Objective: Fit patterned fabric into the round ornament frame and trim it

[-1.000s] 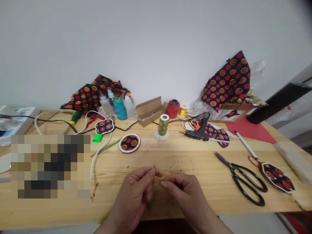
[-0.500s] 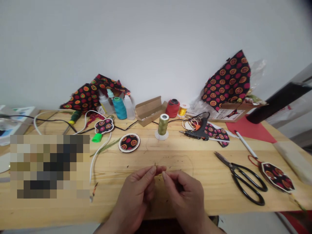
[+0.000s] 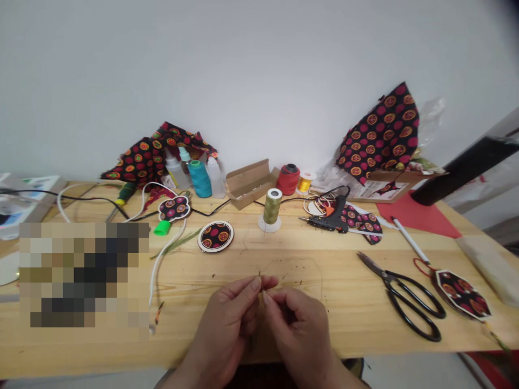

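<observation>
Both hands meet at the front middle of the table, fingertips nearly touching. My left hand (image 3: 231, 316) is closed in a pinch on a thin thread, whose short dark tip pokes up above the thumb. My right hand (image 3: 298, 324) pinches right beside it, on the same fine strand as far as I can see; the fingers hide most of it. A faint thread (image 3: 321, 281) loops over the wood behind the right hand. Beyond the hands stands an olive green spool of thread (image 3: 272, 208) on a white base. A round fabric-covered ornament (image 3: 215, 236) lies left of it.
Black-handled scissors (image 3: 409, 302) and an octagonal fabric ornament (image 3: 462, 294) lie to the right. A glue gun (image 3: 332, 219), red spool (image 3: 287, 180), open cardboard box (image 3: 251, 186) and teal spool (image 3: 200, 179) line the back. A white cable (image 3: 158, 265) runs down the left. One left area is pixelated.
My right hand has moved slightly left, its fingertips closer to the left ones. The left hand stays almost in place, still pinching.
</observation>
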A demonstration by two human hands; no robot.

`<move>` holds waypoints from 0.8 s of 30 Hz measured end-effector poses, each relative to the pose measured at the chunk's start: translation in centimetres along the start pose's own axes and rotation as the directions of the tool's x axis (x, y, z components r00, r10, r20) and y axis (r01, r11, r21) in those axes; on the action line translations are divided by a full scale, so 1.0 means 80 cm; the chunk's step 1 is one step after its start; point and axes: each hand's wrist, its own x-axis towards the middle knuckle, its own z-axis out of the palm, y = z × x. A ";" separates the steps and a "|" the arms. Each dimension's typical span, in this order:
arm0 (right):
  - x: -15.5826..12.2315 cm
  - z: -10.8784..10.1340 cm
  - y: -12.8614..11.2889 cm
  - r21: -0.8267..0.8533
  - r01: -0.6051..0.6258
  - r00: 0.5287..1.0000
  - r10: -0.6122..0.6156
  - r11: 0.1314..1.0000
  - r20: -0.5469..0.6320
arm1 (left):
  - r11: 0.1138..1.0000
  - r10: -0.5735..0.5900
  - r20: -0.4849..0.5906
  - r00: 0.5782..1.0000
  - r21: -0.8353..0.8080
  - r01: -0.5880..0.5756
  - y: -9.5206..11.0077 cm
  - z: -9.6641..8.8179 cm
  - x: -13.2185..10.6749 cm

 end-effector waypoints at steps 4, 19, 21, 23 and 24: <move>0.001 -0.001 -0.002 -0.017 0.002 1.000 -0.002 1.000 0.009 | 1.000 -0.001 -0.012 1.000 0.001 0.001 0.001 0.002 -0.002; 0.000 -0.001 -0.002 0.032 -0.080 0.994 0.078 0.996 0.074 | 1.000 0.012 0.004 1.000 0.028 -0.012 0.003 0.004 -0.002; -0.001 -0.002 -0.003 0.035 -0.088 0.994 0.086 0.995 0.073 | 0.999 0.014 0.007 1.000 0.033 -0.015 0.002 0.004 -0.003; -0.002 -0.001 -0.003 0.041 -0.096 0.993 0.093 0.995 0.071 | 0.999 0.010 0.007 1.000 0.035 -0.010 0.001 0.003 -0.003; -0.002 -0.001 -0.003 0.047 -0.100 0.993 0.097 0.994 0.069 | 0.999 0.011 0.008 1.000 0.035 -0.011 0.001 0.002 -0.003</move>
